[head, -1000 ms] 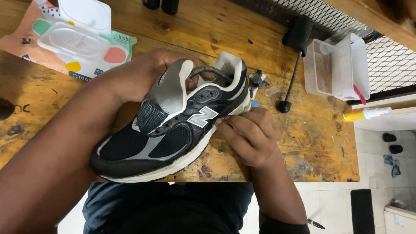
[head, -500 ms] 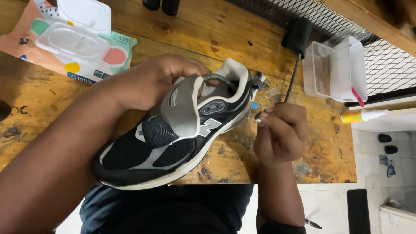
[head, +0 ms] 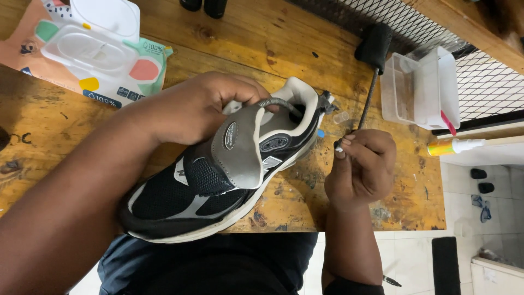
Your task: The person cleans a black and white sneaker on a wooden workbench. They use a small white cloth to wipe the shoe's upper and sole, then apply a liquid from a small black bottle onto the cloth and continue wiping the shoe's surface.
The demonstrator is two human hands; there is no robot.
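We grip the black and grey sneaker (head: 218,186) with our left hand (head: 191,109), fingers curled over its collar and heel opening, the grey tongue (head: 240,150) pulled out and folded forward. The shoe lies tilted over the near edge of the wooden workbench (head: 262,38), toe toward our body. Our right hand (head: 363,164) hovers just beside the heel, fingertips pressed together on a small pale object too tiny to identify. Behind it a black-handled tool (head: 372,60) rests on the bench, near a clear plastic box (head: 417,90). A wet-wipe pack (head: 93,52) with its lid open lies at the far left.
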